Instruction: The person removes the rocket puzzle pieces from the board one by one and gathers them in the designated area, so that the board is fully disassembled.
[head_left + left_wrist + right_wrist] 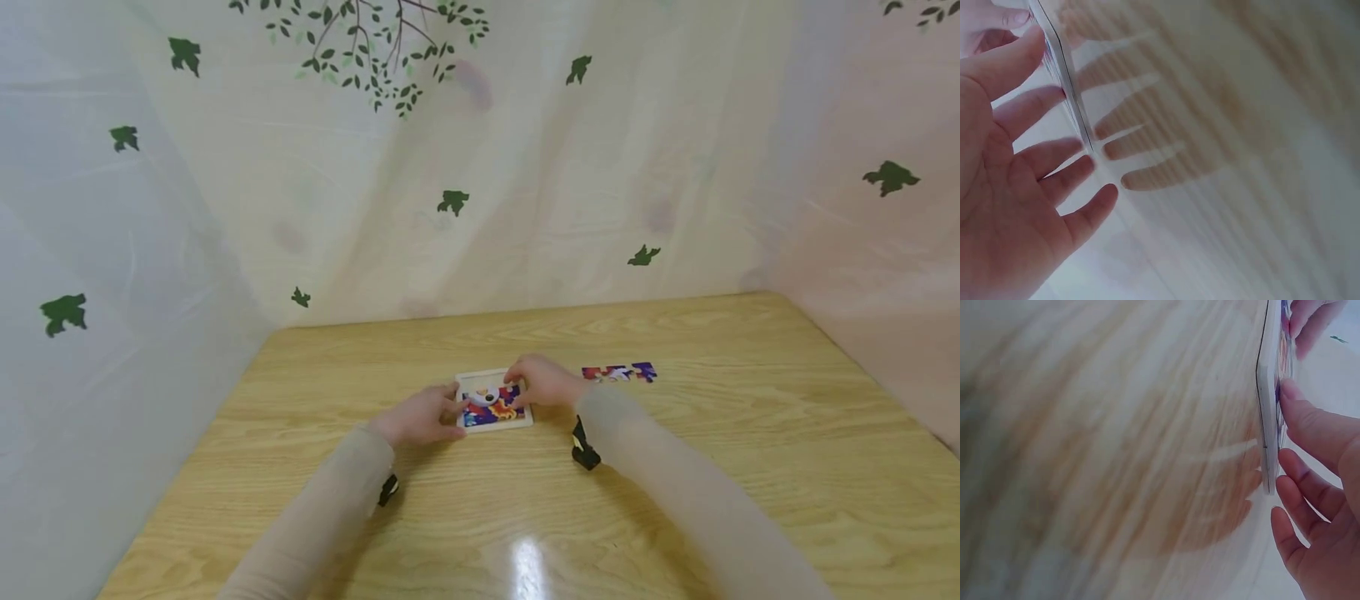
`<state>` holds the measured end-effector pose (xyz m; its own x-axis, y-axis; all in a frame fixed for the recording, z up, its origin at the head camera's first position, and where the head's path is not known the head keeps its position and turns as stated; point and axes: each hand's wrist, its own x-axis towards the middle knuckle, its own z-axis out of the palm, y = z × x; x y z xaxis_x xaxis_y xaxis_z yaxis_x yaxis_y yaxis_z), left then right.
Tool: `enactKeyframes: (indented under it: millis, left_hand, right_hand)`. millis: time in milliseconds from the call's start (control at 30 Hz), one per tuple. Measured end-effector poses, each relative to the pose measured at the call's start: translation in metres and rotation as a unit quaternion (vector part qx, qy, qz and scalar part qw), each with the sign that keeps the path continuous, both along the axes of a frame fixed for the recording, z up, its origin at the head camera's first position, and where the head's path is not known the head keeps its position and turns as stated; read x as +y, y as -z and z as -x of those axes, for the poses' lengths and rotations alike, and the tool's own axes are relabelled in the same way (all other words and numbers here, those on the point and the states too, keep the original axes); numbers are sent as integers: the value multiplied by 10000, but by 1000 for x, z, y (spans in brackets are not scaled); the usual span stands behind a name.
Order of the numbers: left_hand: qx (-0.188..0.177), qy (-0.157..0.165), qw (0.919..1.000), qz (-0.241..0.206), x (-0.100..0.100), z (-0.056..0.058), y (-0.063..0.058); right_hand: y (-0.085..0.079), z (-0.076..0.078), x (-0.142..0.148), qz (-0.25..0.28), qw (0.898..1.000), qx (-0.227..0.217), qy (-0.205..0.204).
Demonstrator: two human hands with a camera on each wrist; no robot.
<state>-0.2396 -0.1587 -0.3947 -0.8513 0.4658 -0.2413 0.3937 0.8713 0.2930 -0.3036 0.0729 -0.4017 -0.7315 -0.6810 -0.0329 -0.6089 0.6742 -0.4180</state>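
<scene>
A small jigsaw puzzle in a pale tray [498,428] lies flat on the table. Colourful pieces [501,408] cover its lower part, while a bare strip shows along the top. My left hand [423,415] is at the tray's left side, its index finger reaching over the pieces. The left wrist view shows that hand's fingers spread along the tray edge. From the right, my right hand [547,381] reaches over the tray's upper right part. In the right wrist view its thumb [1291,392] rests on the puzzle face, with other fingers spread beside the edge.
Several loose puzzle pieces [618,372] lie in a row to the right of the tray, just past my right hand. The wood-grain table [480,508] ends at a cloth backdrop [525,250] with printed leaves and birds, which also rises on both sides.
</scene>
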Motion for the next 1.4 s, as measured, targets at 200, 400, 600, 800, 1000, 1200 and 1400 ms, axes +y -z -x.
enactKeyframes:
  millis: [200, 400, 600, 800, 1000, 1200, 1400]
  left_hand:
    - [37, 395, 9992, -68, 14, -4, -3]
    - [-278, 665, 9973, 104, 27, -4, -3]
    - [-341, 621, 9974, 109, 26, -3, 1]
    - [-222, 628, 9976, 168, 29, -4, 1]
    - [-203, 539, 9981, 198, 32, -5, -4]
    - [-244, 477, 9982, 272, 33, -6, -5]
    - [-225, 537, 9980, 256, 32, -6, -4]
  right_hand:
    - [-1, 2, 0, 76, 9998, -125, -114]
    - [-3, -1, 1, 16, 9996, -288, -28]
    - [-3, -2, -3, 35, 9987, -492, 94]
    - [-2, 0, -2, 208, 9964, -806, 186]
    - [-2, 3, -3, 223, 9961, -844, 162]
    - [-2, 2, -3, 208, 9958, -872, 174]
    - [0, 4, -3, 214, 9957, -887, 164]
